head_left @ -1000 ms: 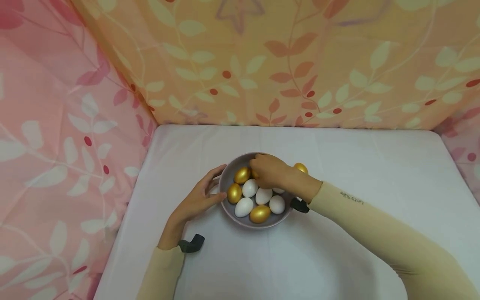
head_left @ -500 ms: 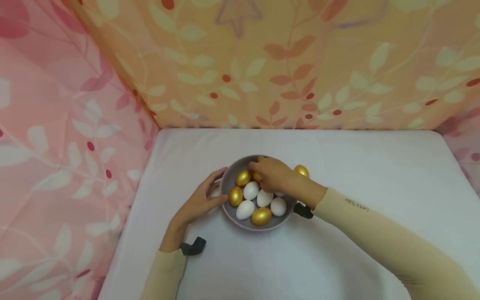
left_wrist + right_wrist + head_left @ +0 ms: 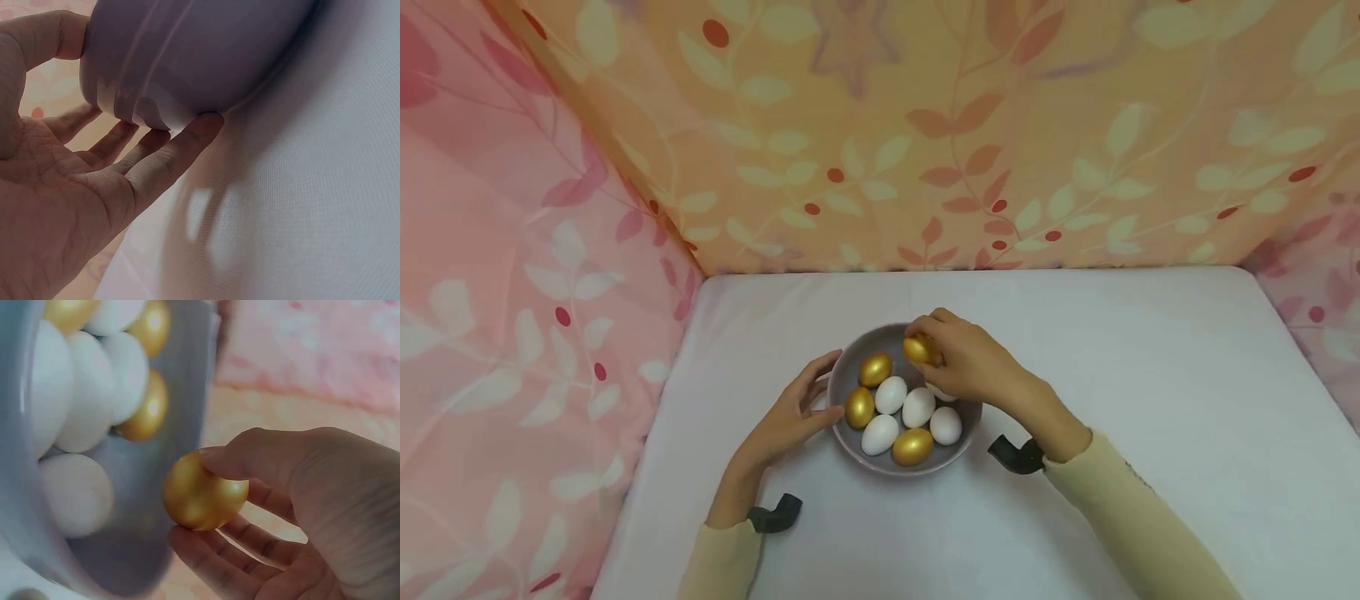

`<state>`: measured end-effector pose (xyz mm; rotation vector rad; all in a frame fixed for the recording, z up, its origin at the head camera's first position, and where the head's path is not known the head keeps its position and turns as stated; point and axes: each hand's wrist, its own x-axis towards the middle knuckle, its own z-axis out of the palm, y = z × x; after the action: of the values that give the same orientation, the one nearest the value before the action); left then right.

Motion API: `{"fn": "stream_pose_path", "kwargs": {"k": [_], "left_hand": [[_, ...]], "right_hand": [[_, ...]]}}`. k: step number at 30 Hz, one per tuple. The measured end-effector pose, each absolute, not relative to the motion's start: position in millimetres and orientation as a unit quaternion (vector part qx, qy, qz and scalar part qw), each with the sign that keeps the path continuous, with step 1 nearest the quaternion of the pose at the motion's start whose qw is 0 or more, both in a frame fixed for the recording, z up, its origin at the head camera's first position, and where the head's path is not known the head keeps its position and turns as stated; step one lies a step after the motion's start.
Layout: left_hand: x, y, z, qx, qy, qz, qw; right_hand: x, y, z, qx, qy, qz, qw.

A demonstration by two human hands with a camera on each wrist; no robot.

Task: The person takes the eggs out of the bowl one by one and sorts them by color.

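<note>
A grey bowl stands on the white table and holds several white and gold eggs. My right hand hovers over the bowl's far side and pinches a gold egg between thumb and fingers. The right wrist view shows that gold egg held just clear of the bowl's inner wall. My left hand rests against the bowl's left side. Its straight fingers touch under the bowl, with the thumb against the wall higher up.
The white-covered table stretches wide to the right and in front of the bowl. Floral cloth walls close it in: orange at the back, pink on the left and at the right edge.
My right hand has picked a gold egg out of the bowl and raised it. The gold egg seen earlier on the table right of the bowl is now hidden. The left hand has stayed put.
</note>
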<state>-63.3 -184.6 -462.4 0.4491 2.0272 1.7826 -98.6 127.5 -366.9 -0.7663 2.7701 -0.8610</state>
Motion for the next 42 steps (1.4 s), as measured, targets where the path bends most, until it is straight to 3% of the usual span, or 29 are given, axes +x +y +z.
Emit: {"fn": "stream_pose_path", "kwargs": {"k": [8, 23, 42], "left_hand": [[-62, -185, -464, 0.162, 0.722, 0.640, 0.205], [-60, -189, -461, 0.159, 0.726, 0.637, 0.204], [-63, -188, -460, 0.160, 0.725, 0.636, 0.210]], "right_hand": [[-83, 154, -381, -0.193, 0.892, -0.408, 0.003], [-70, 187, -400, -0.163, 0.880, -0.441, -0.064], [-84, 236, -425, -0.080, 0.899, -0.430, -0.026]]}}
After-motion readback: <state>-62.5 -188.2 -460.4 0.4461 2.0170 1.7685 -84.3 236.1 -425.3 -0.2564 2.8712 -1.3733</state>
